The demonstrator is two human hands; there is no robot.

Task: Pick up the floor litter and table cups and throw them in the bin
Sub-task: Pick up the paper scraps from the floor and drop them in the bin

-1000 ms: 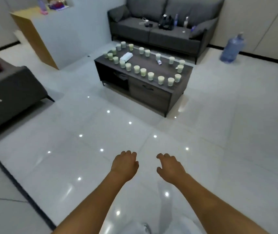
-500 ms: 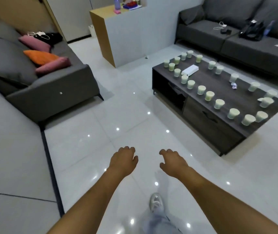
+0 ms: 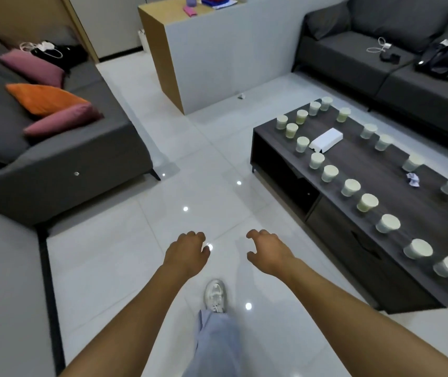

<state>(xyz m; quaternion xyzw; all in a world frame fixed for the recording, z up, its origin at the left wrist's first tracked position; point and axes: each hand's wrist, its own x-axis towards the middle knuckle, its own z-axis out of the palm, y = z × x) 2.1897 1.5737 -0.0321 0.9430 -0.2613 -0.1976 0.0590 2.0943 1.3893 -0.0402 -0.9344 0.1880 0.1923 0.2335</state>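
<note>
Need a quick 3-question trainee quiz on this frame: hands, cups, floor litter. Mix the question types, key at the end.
1. True or false: the left hand holds a cup.
2. The small crumpled litter on the floor lies nearest: A) the white counter B) the orange cushion C) the shoe
3. Fill in: the white box lies on the coffee ____.

Key: 1 false, both it and the right hand are empty; 2 A; 3 table.

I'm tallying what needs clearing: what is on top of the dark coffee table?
On the coffee table: paper cups ringing its edges, a white box and a crumpled paper scrap. Its right end runs out of frame.
</note>
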